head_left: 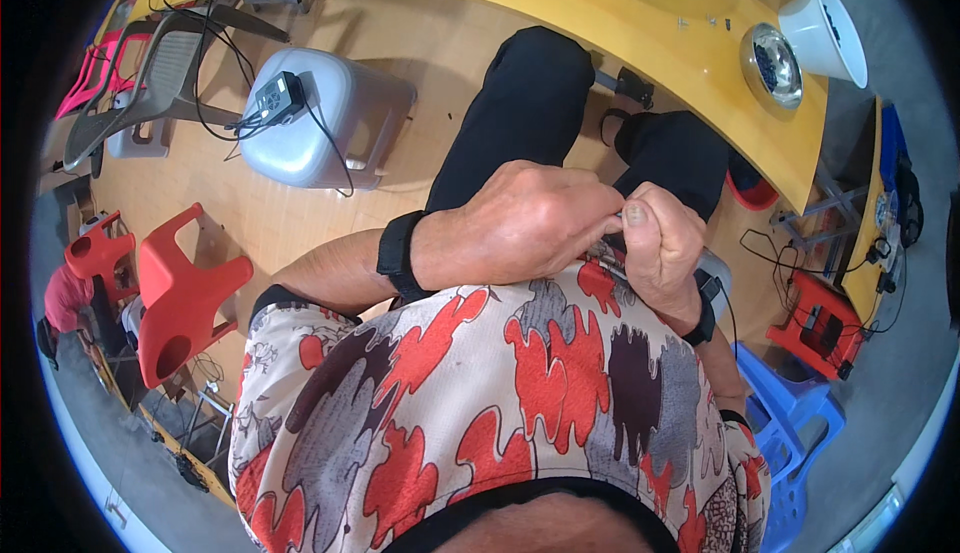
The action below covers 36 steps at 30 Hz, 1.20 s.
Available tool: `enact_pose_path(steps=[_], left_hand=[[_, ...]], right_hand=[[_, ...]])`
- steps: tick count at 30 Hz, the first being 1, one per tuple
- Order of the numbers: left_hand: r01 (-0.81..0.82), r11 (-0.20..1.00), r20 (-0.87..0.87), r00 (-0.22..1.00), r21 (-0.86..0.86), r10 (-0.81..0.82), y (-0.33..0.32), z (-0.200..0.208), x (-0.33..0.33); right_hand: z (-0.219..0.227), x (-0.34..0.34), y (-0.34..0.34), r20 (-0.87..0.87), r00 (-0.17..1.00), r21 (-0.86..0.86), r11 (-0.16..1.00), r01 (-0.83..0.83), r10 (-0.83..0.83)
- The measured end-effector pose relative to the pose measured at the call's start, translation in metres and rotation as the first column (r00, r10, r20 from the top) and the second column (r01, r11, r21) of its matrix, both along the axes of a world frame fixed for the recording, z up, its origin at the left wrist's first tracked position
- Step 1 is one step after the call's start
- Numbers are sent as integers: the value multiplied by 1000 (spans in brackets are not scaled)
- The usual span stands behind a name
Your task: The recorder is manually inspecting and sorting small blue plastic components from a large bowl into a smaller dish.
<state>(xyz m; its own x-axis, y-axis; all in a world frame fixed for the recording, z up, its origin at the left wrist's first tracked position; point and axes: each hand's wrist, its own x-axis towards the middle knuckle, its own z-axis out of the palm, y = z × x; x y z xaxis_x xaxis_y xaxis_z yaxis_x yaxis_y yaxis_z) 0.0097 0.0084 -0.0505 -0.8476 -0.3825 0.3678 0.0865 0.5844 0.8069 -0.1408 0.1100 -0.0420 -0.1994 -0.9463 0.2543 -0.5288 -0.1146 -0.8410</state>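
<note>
My left hand (520, 218) and my right hand (665, 243) meet over my lap, in front of my patterned shirt (540, 373). Both are closed, with the fingertips pinched together where the hands touch. A small greyish bit shows at that pinch, but the fingers hide most of it and its kind cannot be made out. Each wrist wears a black band. Ahead of the hands is a yellow table (600, 13). On it lie several tiny metal-looking pieces (712, 22), near a steel bowl (790, 81) with small dark parts inside.
A white tub (808, 31) stands beside the bowl at the table's right end. At left is a grey stool (330, 103) bearing a black corded device (280, 99). Red chairs (190, 298) stand farther left. A blue plastic stool (790, 413) is at my right, and cables trail near both sides.
</note>
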Motion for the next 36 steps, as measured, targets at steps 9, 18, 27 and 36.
enact_pose_path(steps=[9,18,27,36], left_hand=[[-28,1000,-26,999,9,28,5,0,8],[-110,990,-86,989,88,118,2,2,7],[-138,981,-59,987,139,147,-2,3,8],[-131,975,-35,990,177,139,-3,3,9]], right_hand=[[0,6,6,138,990,118,993,-19,2],[5,-4,2,282,959,211,973,-93,31],[3,-14,3,358,933,250,957,-145,48],[-2,-20,3,526,846,218,949,-227,82]])
